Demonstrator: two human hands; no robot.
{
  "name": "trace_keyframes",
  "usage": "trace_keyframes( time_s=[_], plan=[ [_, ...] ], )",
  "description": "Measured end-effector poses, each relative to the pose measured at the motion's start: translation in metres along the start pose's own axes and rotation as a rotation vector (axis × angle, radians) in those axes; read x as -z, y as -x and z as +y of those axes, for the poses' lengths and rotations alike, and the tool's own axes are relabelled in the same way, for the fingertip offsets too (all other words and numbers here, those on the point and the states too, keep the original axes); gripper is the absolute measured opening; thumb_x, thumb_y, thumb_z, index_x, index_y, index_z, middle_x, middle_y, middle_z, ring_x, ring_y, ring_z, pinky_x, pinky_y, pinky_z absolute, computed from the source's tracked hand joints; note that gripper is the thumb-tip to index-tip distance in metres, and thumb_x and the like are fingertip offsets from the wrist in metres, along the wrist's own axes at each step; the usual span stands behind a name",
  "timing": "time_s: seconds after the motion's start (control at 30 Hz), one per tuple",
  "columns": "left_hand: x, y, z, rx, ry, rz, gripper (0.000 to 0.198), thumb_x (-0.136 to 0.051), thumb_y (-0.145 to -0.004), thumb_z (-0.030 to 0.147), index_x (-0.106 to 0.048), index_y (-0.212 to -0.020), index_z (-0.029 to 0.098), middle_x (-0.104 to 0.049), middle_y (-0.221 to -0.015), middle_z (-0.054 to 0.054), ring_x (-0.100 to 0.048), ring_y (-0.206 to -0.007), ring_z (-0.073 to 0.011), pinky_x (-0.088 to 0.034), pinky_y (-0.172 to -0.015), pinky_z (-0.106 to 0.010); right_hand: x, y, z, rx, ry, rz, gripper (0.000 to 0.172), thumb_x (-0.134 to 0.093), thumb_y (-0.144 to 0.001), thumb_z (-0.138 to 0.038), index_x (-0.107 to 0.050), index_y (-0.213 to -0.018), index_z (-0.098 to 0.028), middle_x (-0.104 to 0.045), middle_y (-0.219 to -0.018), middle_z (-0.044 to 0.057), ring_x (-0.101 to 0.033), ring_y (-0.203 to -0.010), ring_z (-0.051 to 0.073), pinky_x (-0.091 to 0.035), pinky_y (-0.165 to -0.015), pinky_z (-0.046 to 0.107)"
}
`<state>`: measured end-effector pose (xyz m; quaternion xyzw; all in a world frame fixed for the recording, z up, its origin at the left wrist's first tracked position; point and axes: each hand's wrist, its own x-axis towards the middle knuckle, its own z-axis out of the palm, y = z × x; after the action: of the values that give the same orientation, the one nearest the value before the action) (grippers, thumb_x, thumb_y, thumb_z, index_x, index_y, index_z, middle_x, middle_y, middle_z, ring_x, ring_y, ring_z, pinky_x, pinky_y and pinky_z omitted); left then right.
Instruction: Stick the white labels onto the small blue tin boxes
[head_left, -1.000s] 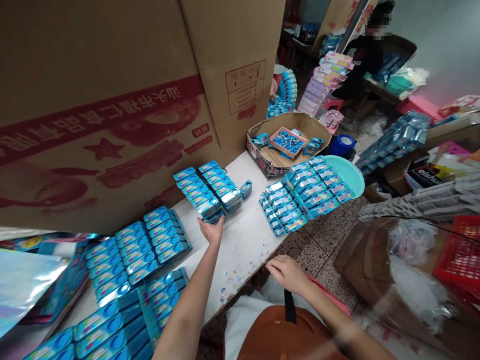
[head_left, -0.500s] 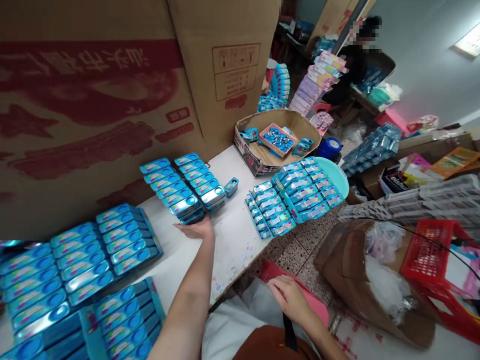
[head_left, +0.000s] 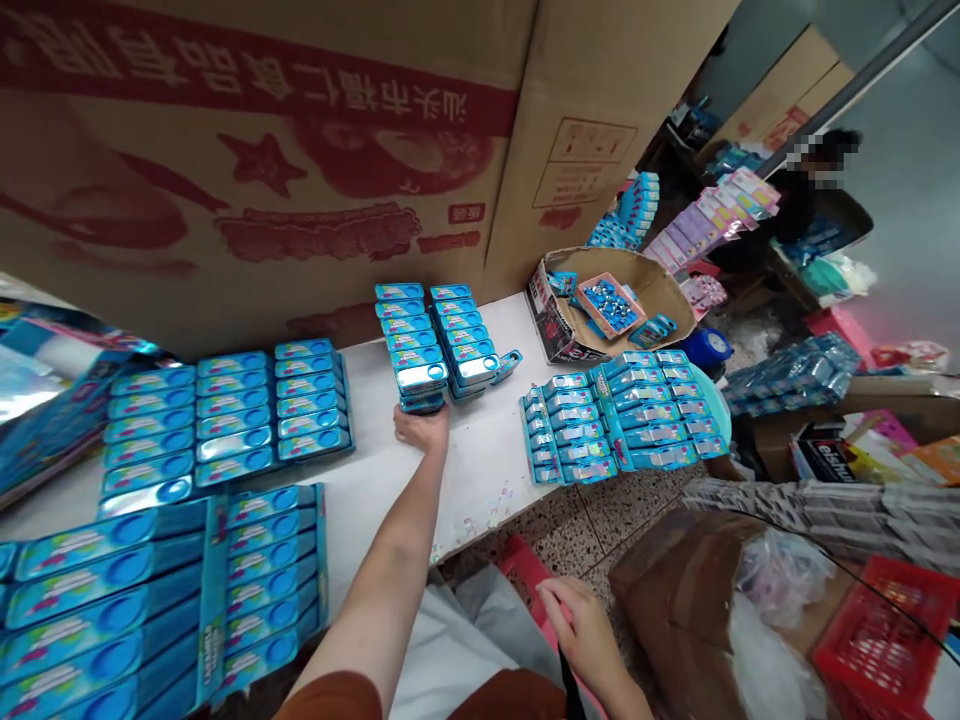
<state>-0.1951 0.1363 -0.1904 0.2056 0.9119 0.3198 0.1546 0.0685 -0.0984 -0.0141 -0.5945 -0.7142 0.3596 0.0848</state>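
My left hand (head_left: 421, 428) reaches across the white table (head_left: 480, 470) to the near end of a two-row stack of blue tins (head_left: 442, 345). Its fingers are curled against the lowest tins, and the fingertips are hidden. My right hand (head_left: 581, 622) lies low by my lap with its fingers loosely flat, beside a black strap (head_left: 564, 680) and a pink stool edge (head_left: 525, 560). It holds nothing that I can see.
More trays of blue tins lie at left (head_left: 225, 410), bottom left (head_left: 150, 590) and right (head_left: 622, 415). An open carton (head_left: 660, 290) holds loose tins. Big cardboard boxes (head_left: 300, 150) wall the back. A person (head_left: 802, 200) sits far right. A red crate (head_left: 885, 630) stands on the floor.
The camera has swung left and down. My left hand moved up against the near end of the tin stack and curled. My right hand stayed by my lap.
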Motion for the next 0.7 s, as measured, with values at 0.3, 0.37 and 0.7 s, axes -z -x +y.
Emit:
trace_keyframes(
  time_s=[0.3,0.37,0.7],
  plan=[
    [0.041,0.074,-0.07,-0.034,-0.01,0.003,0.085,-0.067,-0.064,0.043,-0.029,-0.132,0.01,-0.052,-0.124,-0.022,-0.05,-0.118,-0.0364,-0.032,-0.102,-0.05,-0.003,-0.011,-0.011,0.124,0.038,-0.036,0.024,-0.041,-0.094,-0.023,-0.064,-0.092,-0.023,-0.068,-0.087,0.004,-0.063,-0.083,0.019,-0.046,-0.078,0.03],
    [0.055,0.103,-0.092,-0.039,-0.015,-0.026,0.084,-0.067,-0.063,0.043,-0.032,-0.132,0.011,-0.054,-0.121,-0.021,-0.052,-0.117,-0.0356,-0.034,-0.102,-0.048,-0.004,-0.019,-0.017,0.164,0.039,-0.058,0.025,-0.04,-0.094,-0.024,-0.064,-0.092,-0.022,-0.068,-0.088,0.004,-0.062,-0.084,0.018,-0.046,-0.079,0.03],
    [0.091,0.214,-0.132,0.027,0.007,-0.083,0.081,-0.067,-0.064,0.038,-0.032,-0.134,0.017,-0.053,-0.129,-0.016,-0.05,-0.122,-0.0308,-0.034,-0.105,-0.043,0.005,-0.084,-0.033,0.14,0.021,0.104,0.031,-0.041,-0.093,-0.036,-0.065,-0.103,-0.02,-0.068,-0.102,0.008,-0.063,-0.092,0.021,-0.048,-0.084,0.032]
  ],
)
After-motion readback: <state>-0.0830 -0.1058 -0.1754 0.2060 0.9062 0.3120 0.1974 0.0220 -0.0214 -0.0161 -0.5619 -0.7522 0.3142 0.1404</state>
